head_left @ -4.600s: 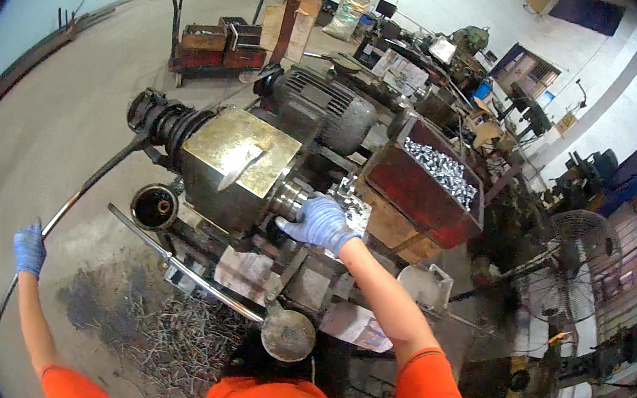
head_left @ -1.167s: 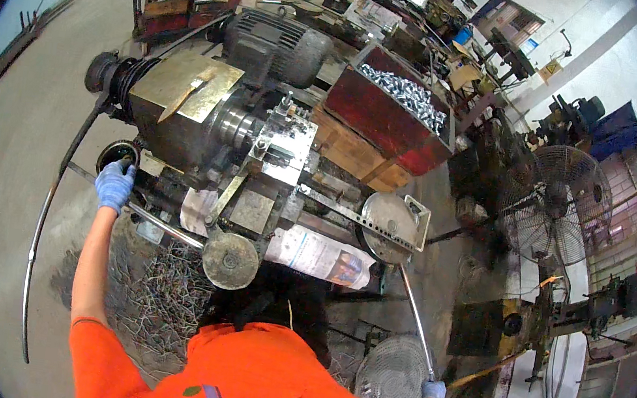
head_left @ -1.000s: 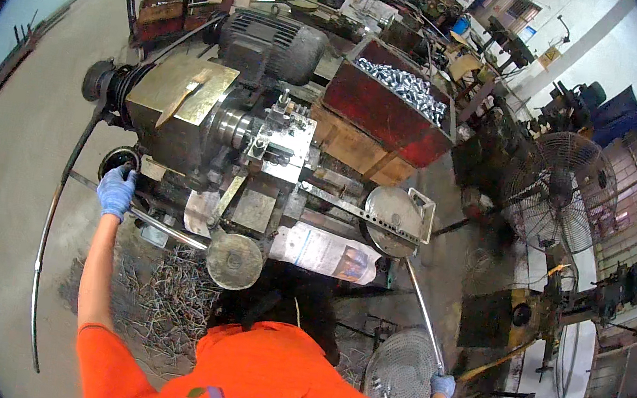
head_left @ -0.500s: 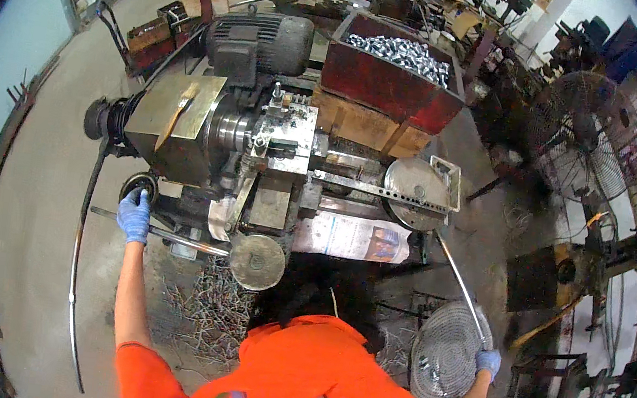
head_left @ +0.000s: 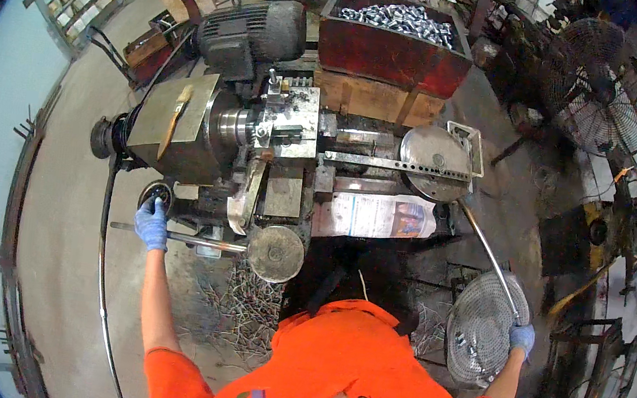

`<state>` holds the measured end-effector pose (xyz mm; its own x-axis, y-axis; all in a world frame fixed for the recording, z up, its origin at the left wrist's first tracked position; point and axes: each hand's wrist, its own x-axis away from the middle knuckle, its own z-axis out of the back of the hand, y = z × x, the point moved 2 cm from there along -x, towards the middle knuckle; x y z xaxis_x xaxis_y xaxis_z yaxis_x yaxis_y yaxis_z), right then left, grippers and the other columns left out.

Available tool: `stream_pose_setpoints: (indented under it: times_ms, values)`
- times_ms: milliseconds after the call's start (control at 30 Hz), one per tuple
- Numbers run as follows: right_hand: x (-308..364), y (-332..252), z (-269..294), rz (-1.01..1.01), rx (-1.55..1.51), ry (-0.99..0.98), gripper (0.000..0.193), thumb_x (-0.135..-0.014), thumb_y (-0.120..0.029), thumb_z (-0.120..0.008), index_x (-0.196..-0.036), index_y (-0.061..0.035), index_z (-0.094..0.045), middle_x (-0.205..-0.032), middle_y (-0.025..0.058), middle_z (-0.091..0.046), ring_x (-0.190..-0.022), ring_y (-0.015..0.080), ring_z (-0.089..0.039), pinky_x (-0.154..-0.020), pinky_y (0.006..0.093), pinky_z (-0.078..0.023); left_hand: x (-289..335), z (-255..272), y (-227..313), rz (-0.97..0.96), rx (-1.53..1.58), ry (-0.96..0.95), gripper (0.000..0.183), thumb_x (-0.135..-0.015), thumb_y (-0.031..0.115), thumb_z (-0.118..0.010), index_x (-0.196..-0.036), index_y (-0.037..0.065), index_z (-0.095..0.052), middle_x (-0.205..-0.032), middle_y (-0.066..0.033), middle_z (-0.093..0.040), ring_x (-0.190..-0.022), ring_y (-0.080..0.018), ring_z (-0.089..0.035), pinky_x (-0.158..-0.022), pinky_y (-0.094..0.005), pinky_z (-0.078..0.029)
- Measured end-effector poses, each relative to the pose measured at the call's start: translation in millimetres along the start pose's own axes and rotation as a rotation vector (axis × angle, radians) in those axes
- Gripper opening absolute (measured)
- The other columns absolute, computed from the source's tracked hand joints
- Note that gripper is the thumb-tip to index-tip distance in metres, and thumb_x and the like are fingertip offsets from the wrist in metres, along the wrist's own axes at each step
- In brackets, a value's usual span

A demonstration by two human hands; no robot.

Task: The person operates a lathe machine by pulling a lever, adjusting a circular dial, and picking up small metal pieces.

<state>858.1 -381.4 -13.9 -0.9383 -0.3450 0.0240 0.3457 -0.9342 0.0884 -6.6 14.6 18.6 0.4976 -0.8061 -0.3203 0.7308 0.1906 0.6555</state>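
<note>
Printed sheet [head_left: 368,216] — lettering seemingly blurred, nothing legible

This is a metalworking workshop. A grimy lathe-like machine [head_left: 201,107] fills the middle, with a ribbed electric motor [head_left: 253,29] on its far side and a bright steel spindle [head_left: 230,124]. Beyond it, a red bin [head_left: 391,58] is heaped with small shiny metal parts [head_left: 400,20]. Thin metal scraps [head_left: 248,302] litter the grey floor [head_left: 67,208] on the near side. A big caged fan [head_left: 597,84] stands at the far right, and a dark-handled hand cart [head_left: 149,60] at the far left.
</note>
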Motion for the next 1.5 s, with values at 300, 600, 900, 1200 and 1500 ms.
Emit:
stream_pose_setpoints:
  times_ms: [300,600,900,1200,1500]
  values:
    - [18,-13,21,-0.006,0.034,-0.067,0.049,-0.073,-0.039,-0.062,-0.101,0.001,-0.059,-0.099,0.0257,-0.06,-0.093,0.0402,-0.058,-0.08,0.0446,-0.047,3,4,11,-0.019,-0.017,-0.012,0.028,-0.085,0.02,-0.059,-0.099,-0.002,-0.065,-0.087,-0.0153,-0.068,-0.075,-0.0184,-0.065,-0.07,-0.0297,-0.049]
    - [10,3,-2,0.019,0.046,-0.022,0.039,-0.072,-0.032,-0.062,-0.092,0.0009,-0.063,-0.094,0.0258,-0.061,-0.091,0.0397,-0.059,-0.078,0.0442,-0.048,-9,-10,-26,-0.028,0.143,-0.034,0.025,-0.085,0.019,-0.059,-0.099,-0.001,-0.065,-0.088,-0.0143,-0.068,-0.073,-0.0183,-0.064,-0.069,-0.0308,-0.05]
    - [19,-3,6,-0.031,0.046,-0.054,0.04,-0.071,-0.034,-0.062,-0.091,0.0016,-0.064,-0.096,0.0267,-0.06,-0.093,0.039,-0.059,-0.08,0.0432,-0.048,-5,-7,-14,-0.059,0.107,-0.011,0.026,-0.085,0.019,-0.058,-0.099,-0.002,-0.065,-0.086,-0.0144,-0.068,-0.072,-0.0181,-0.064,-0.069,-0.0312,-0.05]
    - [17,-1,2,-0.022,0.029,-0.014,0.042,-0.071,-0.036,-0.063,-0.091,0.0009,-0.064,-0.094,0.0269,-0.061,-0.09,0.0394,-0.06,-0.077,0.0439,-0.048,-5,-8,-13,-0.03,0.14,-0.033,0.025,-0.086,0.018,-0.058,-0.099,-0.002,-0.065,-0.086,-0.0139,-0.068,-0.072,-0.0159,-0.063,-0.069,-0.0294,-0.049]
    - [59,-175,43,0.373,-0.019,0.29,0.052,-0.071,-0.046,-0.061,-0.109,-0.0097,-0.06,-0.114,0.0164,-0.057,-0.108,0.0338,-0.052,-0.094,0.0436,-0.036,-5,-7,-19,0.041,0.06,-0.059,0.027,-0.083,0.021,-0.061,-0.1,0.0,-0.065,-0.089,-0.0148,-0.068,-0.077,-0.0212,-0.065,-0.072,-0.0309,-0.049]
